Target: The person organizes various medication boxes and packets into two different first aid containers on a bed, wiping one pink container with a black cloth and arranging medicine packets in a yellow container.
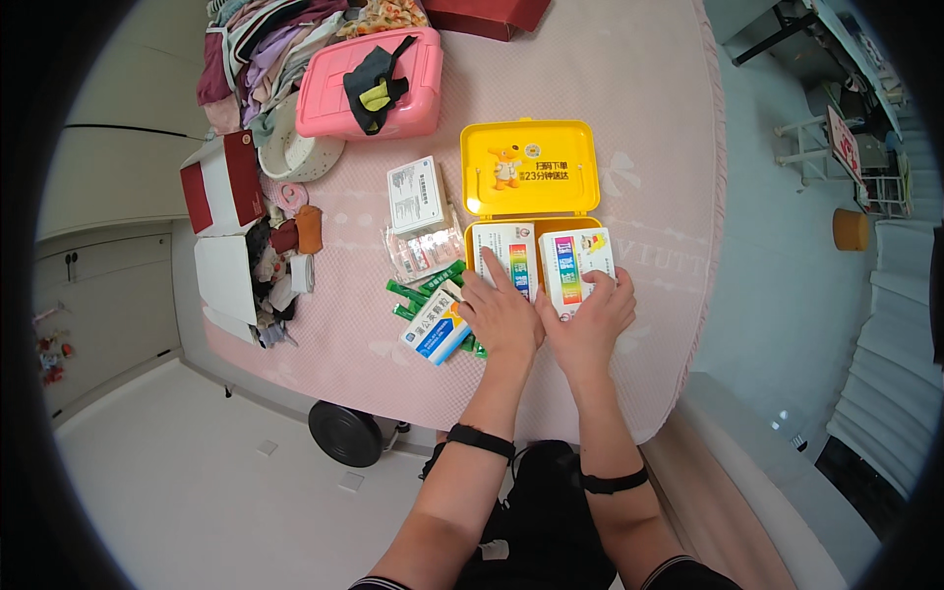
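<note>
A yellow plastic case (529,168) lies with its lid folded back, away from me. One white medicine box (504,247) with a rainbow strip sits in the left part of its base, and my left hand (501,310) rests its fingers on that box. My right hand (594,310) grips a similar white medicine box (579,269) by its sides, over the right part of the base. A blue-and-white medicine box (435,328) and several green sachets (407,292) lie left of my left hand. Behind them, a white carton (417,195) rests against a clear plastic packet (426,252).
On the pink quilted cover (649,221) stand a pink lidded storage box (369,85) with a dark cloth item on top, a white basket (302,151), piled clothes (265,55) and a red-and-white box (225,280) with small fabric items. A red box (479,16) is at the far edge.
</note>
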### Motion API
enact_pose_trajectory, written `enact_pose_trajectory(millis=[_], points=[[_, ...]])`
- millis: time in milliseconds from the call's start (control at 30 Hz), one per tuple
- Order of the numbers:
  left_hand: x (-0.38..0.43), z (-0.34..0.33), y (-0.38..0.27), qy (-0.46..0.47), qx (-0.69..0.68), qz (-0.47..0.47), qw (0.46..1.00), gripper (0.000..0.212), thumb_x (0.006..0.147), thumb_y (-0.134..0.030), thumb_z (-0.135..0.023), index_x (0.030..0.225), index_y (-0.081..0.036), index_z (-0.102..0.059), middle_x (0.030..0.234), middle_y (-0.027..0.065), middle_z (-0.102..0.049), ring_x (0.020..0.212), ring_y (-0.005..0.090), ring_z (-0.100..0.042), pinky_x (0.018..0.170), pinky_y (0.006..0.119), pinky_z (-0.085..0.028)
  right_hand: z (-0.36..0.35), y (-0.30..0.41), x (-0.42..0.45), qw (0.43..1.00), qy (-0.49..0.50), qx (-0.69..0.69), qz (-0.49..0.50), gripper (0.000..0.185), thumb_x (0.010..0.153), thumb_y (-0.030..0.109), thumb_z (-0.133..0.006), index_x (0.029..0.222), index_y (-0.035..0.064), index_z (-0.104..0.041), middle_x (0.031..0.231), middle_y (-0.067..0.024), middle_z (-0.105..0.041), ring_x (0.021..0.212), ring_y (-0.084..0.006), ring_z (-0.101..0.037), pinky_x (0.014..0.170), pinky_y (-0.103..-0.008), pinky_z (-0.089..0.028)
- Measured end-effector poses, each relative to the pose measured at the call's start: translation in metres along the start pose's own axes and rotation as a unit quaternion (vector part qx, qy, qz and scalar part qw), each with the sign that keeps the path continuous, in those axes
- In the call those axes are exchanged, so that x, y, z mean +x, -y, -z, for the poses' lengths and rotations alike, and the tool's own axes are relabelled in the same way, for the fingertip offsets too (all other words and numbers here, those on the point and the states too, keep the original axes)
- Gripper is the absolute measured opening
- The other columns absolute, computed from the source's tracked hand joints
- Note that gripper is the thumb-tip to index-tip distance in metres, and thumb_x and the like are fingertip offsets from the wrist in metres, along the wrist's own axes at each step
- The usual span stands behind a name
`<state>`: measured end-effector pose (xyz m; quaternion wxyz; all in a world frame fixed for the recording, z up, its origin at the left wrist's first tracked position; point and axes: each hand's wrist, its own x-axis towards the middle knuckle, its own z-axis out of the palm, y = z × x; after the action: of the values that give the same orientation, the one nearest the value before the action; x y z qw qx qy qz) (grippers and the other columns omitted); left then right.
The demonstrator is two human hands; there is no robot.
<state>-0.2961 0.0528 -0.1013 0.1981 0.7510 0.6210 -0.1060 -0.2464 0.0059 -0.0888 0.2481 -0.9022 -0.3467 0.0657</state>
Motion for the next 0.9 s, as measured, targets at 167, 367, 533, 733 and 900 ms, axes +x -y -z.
enact_pose_trajectory(millis=[167,367,533,733,900], points=[[0.009,-0.012,0.005,-0.041,0.043,-0.026,0.998,0.067,0.064,-0.033,-0.048,0.112,0.002,-0.02,0.112,0.017,-0.023,0.094,0.0246,-0.028,0.076,0.033,-0.021,-0.01,0.003,-0.001,1.0,0.004,0.001,-0.009,0.045,0.054,0.022,-0.059,0.087,0.0004,-0.036,0.099,-0.0206,-0.027,0.091,-0.0333,-0.026,0.077,-0.0423,-0.02],[0.026,-0.003,0.012,-0.014,0.066,-0.192,0.979,0.047,0.063,-0.019,-0.048,0.105,-0.003,-0.034,0.108,0.0108,-0.032,0.093,0.0224,-0.033,0.079,0.03,-0.023,-0.012,0.003,-0.001,0.998,0.021,-0.051,-0.031,0.048,0.052,0.019,-0.06,0.088,-0.0005,-0.035,0.1,-0.0213,-0.027,0.091,-0.0332,-0.026,0.077,-0.0417,-0.02],[0.036,0.001,0.019,0.02,0.113,-0.409,0.905,0.031,0.065,-0.015,-0.044,0.096,-0.012,-0.047,0.108,0.0029,-0.034,0.1,0.0204,-0.029,0.081,0.032,-0.023,-0.017,0.004,0.006,0.997,0.019,-0.076,-0.009,0.046,0.053,0.018,-0.059,0.088,-0.0006,-0.035,0.101,-0.0215,-0.026,0.091,-0.0336,-0.028,0.077,-0.0416,-0.021],[0.035,0.001,0.007,0.056,0.229,-0.398,0.886,0.029,0.07,-0.022,-0.041,0.097,-0.018,-0.047,0.11,0.0014,-0.033,0.1,0.0183,-0.028,0.081,0.031,-0.023,-0.025,-0.004,0.007,0.993,0.043,-0.103,-0.023,0.049,0.057,0.019,-0.058,0.093,-0.0016,-0.033,0.104,-0.0221,-0.023,0.094,-0.0336,-0.026,0.079,-0.0413,-0.02],[0.033,0.005,0.004,0.103,0.23,-0.374,0.892,0.032,0.071,-0.022,-0.039,0.103,-0.017,-0.042,0.113,0.0031,-0.031,0.1,0.0185,-0.03,0.082,0.03,-0.022,-0.026,-0.01,0.004,0.986,0.05,-0.156,0.014,0.047,0.059,0.02,-0.057,0.094,-0.0029,-0.035,0.109,-0.0213,-0.021,0.094,-0.0334,-0.027,0.081,-0.0399,-0.022]])
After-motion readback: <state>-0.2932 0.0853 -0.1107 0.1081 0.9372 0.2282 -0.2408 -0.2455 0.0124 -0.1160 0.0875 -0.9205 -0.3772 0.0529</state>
